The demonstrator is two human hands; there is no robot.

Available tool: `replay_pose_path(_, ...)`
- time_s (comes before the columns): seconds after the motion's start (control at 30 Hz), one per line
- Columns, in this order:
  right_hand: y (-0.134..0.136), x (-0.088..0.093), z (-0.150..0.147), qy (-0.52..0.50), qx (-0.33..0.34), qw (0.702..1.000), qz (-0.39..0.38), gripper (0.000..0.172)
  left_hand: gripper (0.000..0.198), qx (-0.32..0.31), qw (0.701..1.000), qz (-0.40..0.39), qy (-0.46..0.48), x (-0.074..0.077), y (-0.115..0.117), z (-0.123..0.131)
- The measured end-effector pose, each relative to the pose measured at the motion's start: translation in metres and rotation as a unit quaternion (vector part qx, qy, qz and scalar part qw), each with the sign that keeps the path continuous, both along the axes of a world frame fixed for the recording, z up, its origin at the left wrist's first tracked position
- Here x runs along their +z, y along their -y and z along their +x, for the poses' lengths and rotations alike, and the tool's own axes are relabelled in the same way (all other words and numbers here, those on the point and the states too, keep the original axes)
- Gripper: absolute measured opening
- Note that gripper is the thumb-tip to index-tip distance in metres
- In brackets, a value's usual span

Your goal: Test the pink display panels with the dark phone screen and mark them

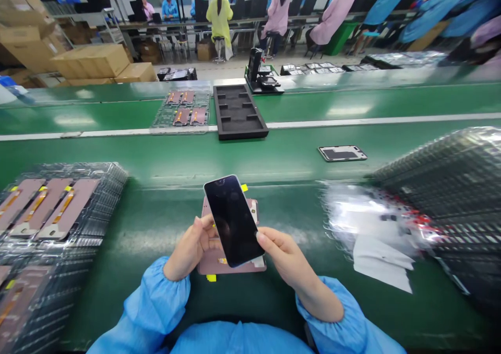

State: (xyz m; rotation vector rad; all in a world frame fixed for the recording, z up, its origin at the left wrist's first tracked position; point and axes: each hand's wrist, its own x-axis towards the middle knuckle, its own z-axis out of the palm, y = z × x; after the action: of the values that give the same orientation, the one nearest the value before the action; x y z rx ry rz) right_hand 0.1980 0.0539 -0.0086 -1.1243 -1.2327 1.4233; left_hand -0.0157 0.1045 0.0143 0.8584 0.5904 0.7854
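Note:
A black glass smartphone display panel [233,220] with a thin silver edge is tilted above the bench, held between my left hand [191,241] and my right hand [282,256]. Each hand grips one long edge. Beneath it lies a mauve-backed display module [230,262] with yellow tabs, partly hidden by the panel. I cannot tell whether the panel touches it. Blue sleeves cover both my forearms.
A green conveyor belt [156,155] runs across the view. A stack of clear trays with mauve-backed modules [50,208] stands left, and another stack [438,187] stands right beside crumpled plastic film [371,223]. Beyond lie a black foam tray [237,111] and a loose panel [342,153].

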Motion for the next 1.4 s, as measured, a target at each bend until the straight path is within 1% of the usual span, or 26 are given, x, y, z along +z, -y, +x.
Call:
replay_pose_path(0.07,0.000,-0.004,0.001,-0.009,-0.042,0.999,0.008,0.033,0.061,-0.031,0.998,0.020,-0.060,-0.002,0.003,0.001)
replay_pose_path(0.2,0.000,-0.008,0.000,0.004,-0.094,0.996,0.011,0.032,0.036,-0.054,0.975,0.087,-0.199,-0.004,0.008,0.002)
replay_pose_path(0.27,0.001,-0.008,-0.001,0.015,-0.111,0.994,0.010,0.033,0.030,-0.055,0.963,0.107,-0.239,-0.005,0.008,0.003)
replay_pose_path(0.37,0.002,-0.007,-0.002,0.030,-0.128,0.991,0.014,0.036,0.030,-0.057,0.955,0.110,-0.271,-0.006,0.010,0.006)
replay_pose_path(0.53,0.004,-0.005,-0.001,0.037,-0.131,0.991,0.016,0.035,0.035,-0.042,0.957,0.087,-0.274,-0.006,0.015,0.013)
replay_pose_path(0.73,0.005,-0.004,-0.002,0.043,-0.128,0.991,0.021,0.033,0.037,-0.010,0.961,0.105,-0.256,-0.001,0.019,0.018)
replay_pose_path(0.9,0.004,0.002,-0.002,0.064,-0.118,0.991,0.026,0.037,0.037,0.000,0.965,0.092,-0.247,-0.003,0.020,0.018)
replay_pose_path(1.0,0.002,0.008,0.000,0.081,-0.092,0.992,0.040,0.040,0.037,0.009,0.961,0.094,-0.260,-0.004,0.020,0.016)
replay_pose_path(1.07,0.001,0.010,0.002,0.062,-0.052,0.996,0.037,0.042,0.036,0.015,0.960,0.099,-0.263,-0.004,0.019,0.015)
replay_pose_path(1.17,0.001,0.009,0.004,0.022,0.002,1.000,0.010,0.051,0.036,0.022,0.962,0.093,-0.256,-0.002,0.018,0.014)
replay_pose_path(1.23,0.001,0.008,0.004,0.012,0.011,1.000,0.005,0.052,0.036,0.028,0.964,0.088,-0.249,-0.001,0.018,0.014)
replay_pose_path(1.4,-0.001,0.007,0.003,-0.002,0.003,1.000,0.008,0.048,0.037,0.027,0.965,0.087,-0.247,-0.001,0.018,0.015)
